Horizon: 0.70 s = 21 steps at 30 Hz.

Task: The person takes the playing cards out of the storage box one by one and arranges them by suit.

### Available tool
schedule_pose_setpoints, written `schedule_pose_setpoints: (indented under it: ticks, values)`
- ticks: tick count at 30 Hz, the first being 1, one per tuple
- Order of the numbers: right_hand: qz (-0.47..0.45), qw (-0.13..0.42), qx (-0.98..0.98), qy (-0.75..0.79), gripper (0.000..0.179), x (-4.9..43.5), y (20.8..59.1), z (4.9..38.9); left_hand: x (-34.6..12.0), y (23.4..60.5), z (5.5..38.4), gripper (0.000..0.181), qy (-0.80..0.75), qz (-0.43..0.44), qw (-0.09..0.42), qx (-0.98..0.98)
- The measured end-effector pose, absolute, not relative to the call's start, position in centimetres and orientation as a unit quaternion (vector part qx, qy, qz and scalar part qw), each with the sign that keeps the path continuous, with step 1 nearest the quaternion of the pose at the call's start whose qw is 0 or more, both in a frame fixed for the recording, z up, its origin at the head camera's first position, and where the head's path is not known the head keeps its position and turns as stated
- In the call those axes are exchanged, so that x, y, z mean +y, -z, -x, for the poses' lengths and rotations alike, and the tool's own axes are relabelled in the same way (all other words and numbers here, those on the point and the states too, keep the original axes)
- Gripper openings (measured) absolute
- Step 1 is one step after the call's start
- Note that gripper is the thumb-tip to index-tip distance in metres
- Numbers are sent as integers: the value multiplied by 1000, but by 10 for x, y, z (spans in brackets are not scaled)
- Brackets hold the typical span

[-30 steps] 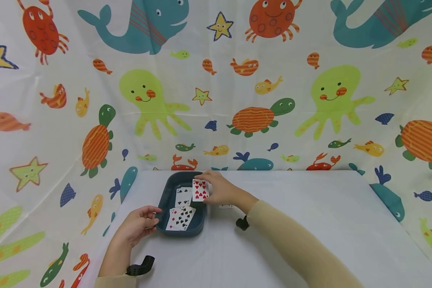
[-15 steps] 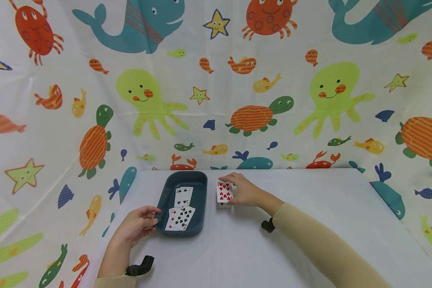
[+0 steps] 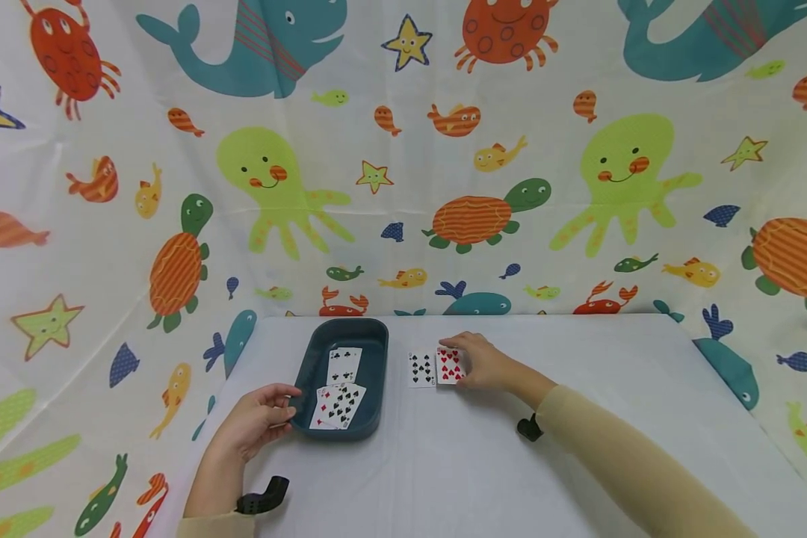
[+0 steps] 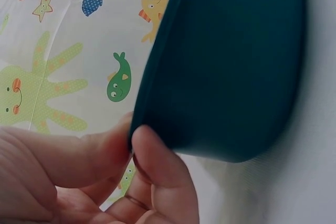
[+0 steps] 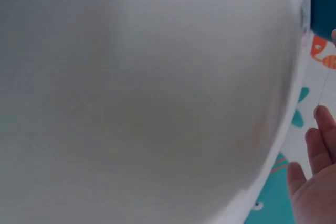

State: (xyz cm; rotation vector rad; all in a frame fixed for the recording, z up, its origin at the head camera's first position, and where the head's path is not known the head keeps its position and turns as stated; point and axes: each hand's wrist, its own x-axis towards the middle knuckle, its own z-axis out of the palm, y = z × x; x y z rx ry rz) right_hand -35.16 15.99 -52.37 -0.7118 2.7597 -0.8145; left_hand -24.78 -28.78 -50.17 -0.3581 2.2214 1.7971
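My left hand [image 3: 257, 420] pinches the left rim of a dark teal tray [image 3: 375, 407]; the left wrist view shows thumb and finger gripping the tray's edge [image 4: 137, 114]. A card of hearts [image 3: 448, 368] is held by its edges between the thumb and fingers of my right hand [image 3: 494, 366], face up, close over the table. Directly left of it lies a card of spades [image 3: 421, 370], face up. In the right wrist view only part of my right hand [image 5: 317, 182] shows at the right edge, the card there a thin line.
Inside the tray lie a card of clubs [image 3: 343, 365], a card of spades [image 3: 348, 406] and a card of diamonds [image 3: 321, 411], partly overlapping. A white cloth covers the table [image 3: 578, 418]. Behind it hangs a curtain [image 3: 390, 224] printed with sea animals.
My right hand has carried the hearts card from above the tray to the right, past the spades card, which is now uncovered. My left hand stays at the tray's rim.
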Motion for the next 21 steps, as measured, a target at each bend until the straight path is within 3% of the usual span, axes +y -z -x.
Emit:
schedule_pose_setpoints:
  ticks: [21]
  values:
    - [220, 93, 939, 246, 83, 167, 530, 352, -287, 501, 248, 39, -615, 118, 135, 768]
